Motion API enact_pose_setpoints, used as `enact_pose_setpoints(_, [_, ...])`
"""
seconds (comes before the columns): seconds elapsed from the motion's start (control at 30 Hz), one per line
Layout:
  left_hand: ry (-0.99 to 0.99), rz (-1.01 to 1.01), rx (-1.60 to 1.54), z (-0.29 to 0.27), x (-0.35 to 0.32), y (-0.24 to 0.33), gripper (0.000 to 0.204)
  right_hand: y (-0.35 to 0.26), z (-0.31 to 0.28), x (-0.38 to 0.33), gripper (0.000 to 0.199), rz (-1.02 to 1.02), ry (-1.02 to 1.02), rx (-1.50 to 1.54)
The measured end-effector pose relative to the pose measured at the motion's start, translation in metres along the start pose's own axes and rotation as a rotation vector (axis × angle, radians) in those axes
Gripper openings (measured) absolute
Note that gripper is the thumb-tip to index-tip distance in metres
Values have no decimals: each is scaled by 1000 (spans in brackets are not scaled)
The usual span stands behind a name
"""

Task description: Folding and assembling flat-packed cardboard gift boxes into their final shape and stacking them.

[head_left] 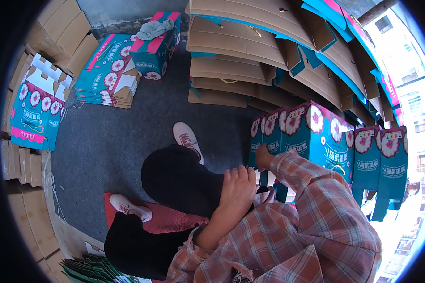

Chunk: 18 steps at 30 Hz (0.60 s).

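Resting my left hand (pixel 238 188) on my dark-trousered knee (pixel 184 179), I see its fingers (pixel 243 173) loosely curled and holding nothing. My right hand (pixel 263 158) reaches to the lower edge of a glossy teal carton (pixel 311 137) printed with pink-and-white flowers, standing on the floor just right of my knee; whether those fingers grip it I cannot tell. Flat brown corrugated cardboard sheets (pixel 241 47) lean stacked behind, over grey carpeted floor (pixel 108 137).
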<state>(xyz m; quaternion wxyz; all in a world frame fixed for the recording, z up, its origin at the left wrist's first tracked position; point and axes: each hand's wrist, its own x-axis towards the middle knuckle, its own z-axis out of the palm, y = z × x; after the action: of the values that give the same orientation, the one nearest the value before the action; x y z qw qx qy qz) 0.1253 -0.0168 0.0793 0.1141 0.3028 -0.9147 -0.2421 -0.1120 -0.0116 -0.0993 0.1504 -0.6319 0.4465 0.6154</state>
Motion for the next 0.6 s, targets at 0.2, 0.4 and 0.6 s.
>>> enact_pose_setpoints(0.2, [2, 17, -12, 2, 4, 3, 48, 9, -4, 12, 50, 2, 138, 149])
enact_pose_setpoints(0.4, [33, 72, -17, 4, 6, 4, 45, 3, -4, 14, 39, -48, 56, 37])
enact_pose_setpoints(0.6, [112, 120, -61, -1, 5, 10, 41, 11, -31, 22, 41, -181, 176, 444])
